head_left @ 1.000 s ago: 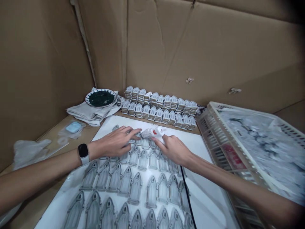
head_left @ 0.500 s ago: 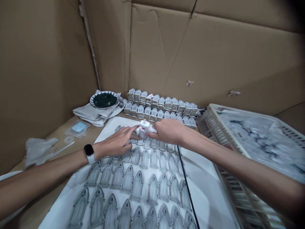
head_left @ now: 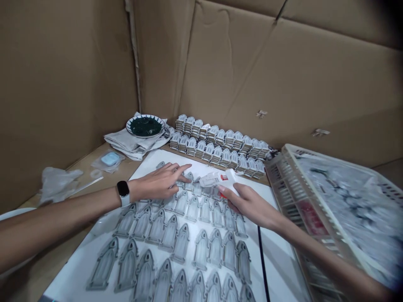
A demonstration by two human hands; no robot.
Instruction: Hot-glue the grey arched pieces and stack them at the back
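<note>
My right hand (head_left: 248, 203) is closed around the handle of a white glue gun (head_left: 217, 178) with an orange trigger. The gun's front end faces left, and a short stick protrudes from its back. My left hand (head_left: 159, 182), fingers spread and a smartwatch (head_left: 123, 188) on its wrist, rests over the far rows of small grey arched window-shaped pieces (head_left: 181, 243). Its index finger reaches out to the right, apart from the gun. Several rows of these pieces lie flat on a white board (head_left: 75, 268). The hand covers some far pieces.
Stacks of similar arched pieces (head_left: 217, 153) line the board's far edge. A plate of dark green material (head_left: 145, 126) sits on folded cloths (head_left: 124, 142). Plastic bags (head_left: 58, 184) lie left, and a cream crate (head_left: 292, 184) stands right. A black cord (head_left: 263, 264) crosses the board. Cardboard walls (head_left: 226, 75) enclose everything.
My right hand has drawn the glue gun rightward, away from my left fingers, and turned it so its side shows. My left hand stays over the far pieces. The view has shifted slightly.
</note>
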